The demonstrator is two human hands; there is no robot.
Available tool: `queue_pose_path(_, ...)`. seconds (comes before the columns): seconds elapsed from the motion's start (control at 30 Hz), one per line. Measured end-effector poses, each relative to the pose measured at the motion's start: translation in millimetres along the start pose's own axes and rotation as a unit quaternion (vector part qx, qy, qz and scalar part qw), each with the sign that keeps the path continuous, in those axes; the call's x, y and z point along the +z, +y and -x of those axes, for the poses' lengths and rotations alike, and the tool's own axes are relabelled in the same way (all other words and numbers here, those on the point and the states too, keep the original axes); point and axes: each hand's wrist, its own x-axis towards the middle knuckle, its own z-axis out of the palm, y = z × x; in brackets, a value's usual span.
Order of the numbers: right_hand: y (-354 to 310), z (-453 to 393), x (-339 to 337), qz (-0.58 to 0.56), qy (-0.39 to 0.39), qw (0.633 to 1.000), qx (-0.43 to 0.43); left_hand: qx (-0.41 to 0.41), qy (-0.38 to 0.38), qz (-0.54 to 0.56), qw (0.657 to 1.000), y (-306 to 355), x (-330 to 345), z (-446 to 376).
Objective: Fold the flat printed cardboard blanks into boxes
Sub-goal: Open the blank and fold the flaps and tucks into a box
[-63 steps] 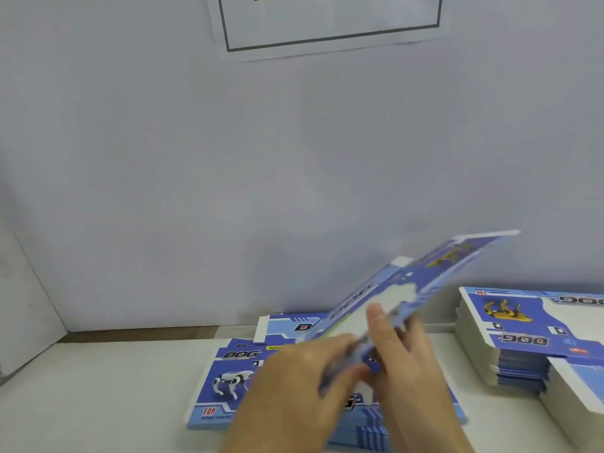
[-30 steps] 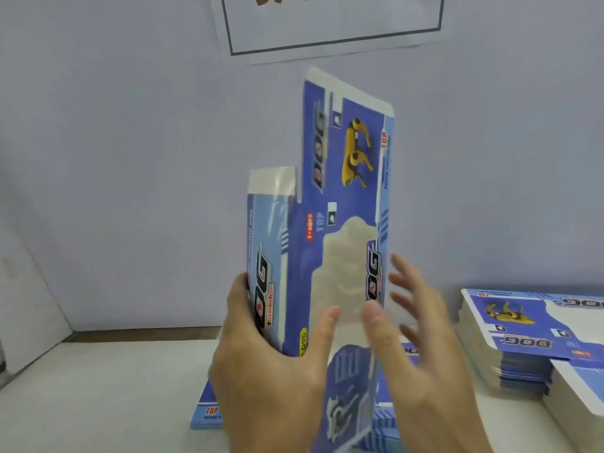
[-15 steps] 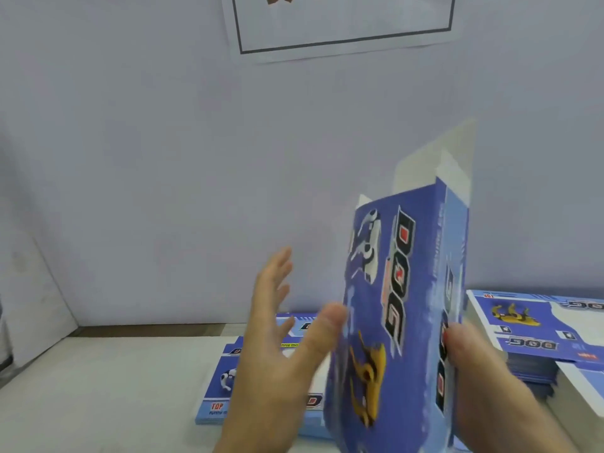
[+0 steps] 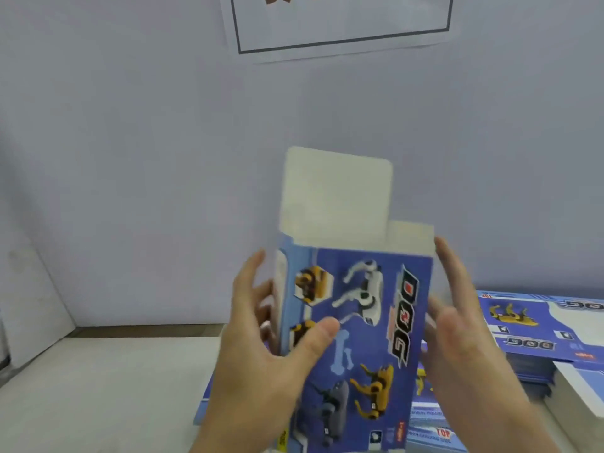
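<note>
- Box (image 4: 356,325): held upright in mid-air at centre, above the near counter (image 4: 108,380). Already opened into a sleeve; blue printed face towards the camera, "DOG" running sideways. Top flap (image 4: 336,197) stands up, unprinted side showing; a smaller flap (image 4: 411,237) beside it on the right.
- Left hand (image 4: 261,364): grip on the box's left edge, thumb curled across the front face, fingers behind the left wall.
- Right hand (image 4: 457,325): fingers straight and spread along the right wall. Touching or just clear of it, cannot tell; motion blur there.
- Step in hand, as I judge it: squaring the sleeve before closing an end. Best done with both palms pressing the side walls parallel, so the creases set square. Side flaps go in first, then the top flap tucked down.
- Under the box: flat blanks (image 4: 434,426) lying on the counter, mostly covered by hands and box.
- Far right: a stack (image 4: 539,325) of more blanks, cut off by the frame edge.
- Bottom end of the box out of frame; its flaps unseen.
- Wall sheet (image 4: 340,24) cut off at top, writing unreadable.
</note>
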Motion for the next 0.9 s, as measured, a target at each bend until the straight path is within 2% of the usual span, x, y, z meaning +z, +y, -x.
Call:
queue_pose_path(0.13,1,-4,-1,0.054,0.047,0.997,-0.001,0.014,-0.079,0.001,0.997,3,8,10)
queue_pose_path(0.3,1,4,2,-0.008,0.037,0.999,0.030,0.004,-0.124,0.007,0.992,12,1,11)
queue_pose_path(0.37,0,10,8,-0.033,0.054,0.997,0.049,0.017,-0.085,0.023,0.996,17,6,11)
queue_pose_path(0.47,5,16,14,0.001,0.028,1.000,0.013,0.074,0.074,0.018,0.994,19,10,7)
queue_pose_path(0.53,2,17,18,0.001,0.015,1.000,0.014,0.074,0.121,0.021,0.990,19,11,4)
queue_pose_path(0.63,-4,12,23,0.021,-0.016,0.999,-0.031,0.106,0.123,-0.003,0.987,18,11,2)
queue_pose_path(0.73,-6,7,23,0.065,0.000,0.995,-0.080,0.139,0.103,-0.015,0.985,16,13,4)
queue_pose_path(0.9,-16,10,26,0.023,-0.003,1.000,-0.015,0.138,0.111,-0.043,0.983,14,17,5)
